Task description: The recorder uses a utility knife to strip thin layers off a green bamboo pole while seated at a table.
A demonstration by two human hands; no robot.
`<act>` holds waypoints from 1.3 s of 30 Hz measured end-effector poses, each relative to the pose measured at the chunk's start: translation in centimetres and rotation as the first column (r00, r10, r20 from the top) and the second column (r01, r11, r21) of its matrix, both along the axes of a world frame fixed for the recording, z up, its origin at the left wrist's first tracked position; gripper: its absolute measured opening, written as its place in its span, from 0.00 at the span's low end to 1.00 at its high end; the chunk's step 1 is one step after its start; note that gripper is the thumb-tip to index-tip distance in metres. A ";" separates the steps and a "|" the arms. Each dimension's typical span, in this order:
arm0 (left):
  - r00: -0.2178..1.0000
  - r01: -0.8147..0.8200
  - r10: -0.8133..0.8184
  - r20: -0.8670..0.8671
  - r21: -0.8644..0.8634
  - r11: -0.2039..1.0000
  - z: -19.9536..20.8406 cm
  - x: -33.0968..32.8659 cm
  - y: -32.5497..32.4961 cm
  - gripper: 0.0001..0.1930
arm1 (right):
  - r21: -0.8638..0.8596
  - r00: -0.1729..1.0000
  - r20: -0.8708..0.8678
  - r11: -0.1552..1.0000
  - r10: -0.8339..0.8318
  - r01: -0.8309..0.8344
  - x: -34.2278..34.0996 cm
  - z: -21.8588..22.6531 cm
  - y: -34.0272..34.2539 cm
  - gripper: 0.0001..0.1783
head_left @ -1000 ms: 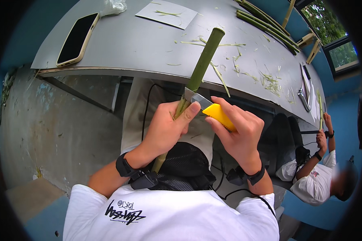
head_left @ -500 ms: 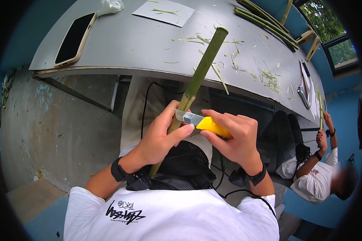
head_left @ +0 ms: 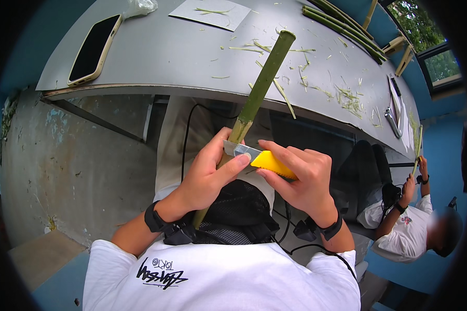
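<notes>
A green bamboo stalk slants up from my lap past the table edge, its skin shaved to pale wood near my grip. My left hand is wrapped round the shaved part, its thumb lying against the blade of a utility knife. The yellow handle of that knife is pinched in my right hand. Its wide metal blade crosses the stalk just below the green skin. The stalk's lower end shows beneath my left wrist, beside a black mesh pouch on my lap.
On the grey table lie a phone, a white sheet, scattered green shavings and several bamboo stalks. A clamp-like metal tool rests at the right edge. Another person sits at right, holding a thin green strip.
The knife blade has shifted slightly left and up along the stalk, with my left thumb now over it. At right, the other person's hands have moved on their strip.
</notes>
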State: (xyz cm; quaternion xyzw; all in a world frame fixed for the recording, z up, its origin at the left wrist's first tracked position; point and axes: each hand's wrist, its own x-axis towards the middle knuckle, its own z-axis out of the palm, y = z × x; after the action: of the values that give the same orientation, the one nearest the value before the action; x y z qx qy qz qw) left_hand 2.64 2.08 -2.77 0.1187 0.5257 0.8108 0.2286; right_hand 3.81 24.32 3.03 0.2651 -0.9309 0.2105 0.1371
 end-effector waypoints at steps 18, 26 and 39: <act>0.983 -0.160 0.121 -0.135 -0.335 0.928 1.0 -0.8 0.4 0.22 | -0.018 0.993 -0.086 0.997 -0.080 0.079 -0.6 0.5 -0.1 0.25; 0.972 -0.163 0.125 -0.200 -0.183 0.970 1.1 -0.5 0.4 0.20 | -0.006 1.000 0.010 1.000 -0.005 0.005 -0.4 0.8 0.2 0.23; 0.999 -0.050 0.049 -0.010 -0.019 0.999 1.4 -0.9 0.2 0.21 | 0.057 0.999 0.052 0.998 -0.008 0.005 -0.8 1.7 0.2 0.21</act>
State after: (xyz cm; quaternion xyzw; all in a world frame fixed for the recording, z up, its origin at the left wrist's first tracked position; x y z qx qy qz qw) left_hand 1.79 2.26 -1.35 0.1070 0.5374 0.8104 0.2072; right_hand 2.97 24.49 4.77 0.2601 -0.9407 0.1901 0.1060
